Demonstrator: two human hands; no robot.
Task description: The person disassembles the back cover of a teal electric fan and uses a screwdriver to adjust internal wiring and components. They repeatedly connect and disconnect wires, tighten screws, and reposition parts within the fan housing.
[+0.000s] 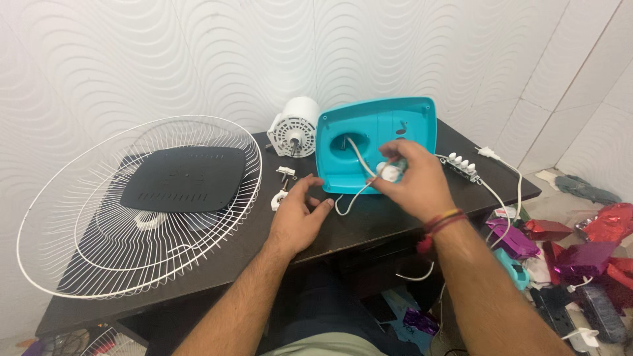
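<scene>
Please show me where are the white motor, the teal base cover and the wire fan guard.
white motor [294,127]: head view, ribbed front face.
teal base cover [369,125]: head view, inner wall.
wire fan guard [79,217]: head view, wire spokes.

A room of a home is serving as an improvised repair corner. White wall panels [198,53] with an embossed wave pattern are meeting plain tiles [580,86] at the right. A small dark bench [369,224] is carrying the parts of a dismantled table fan: a white wire guard [72,217], a white motor [295,128] and a turquoise base shell [376,142]. Shiny red and purple wrappings [580,254] and oddments are lying scattered over the floor [547,198].
</scene>
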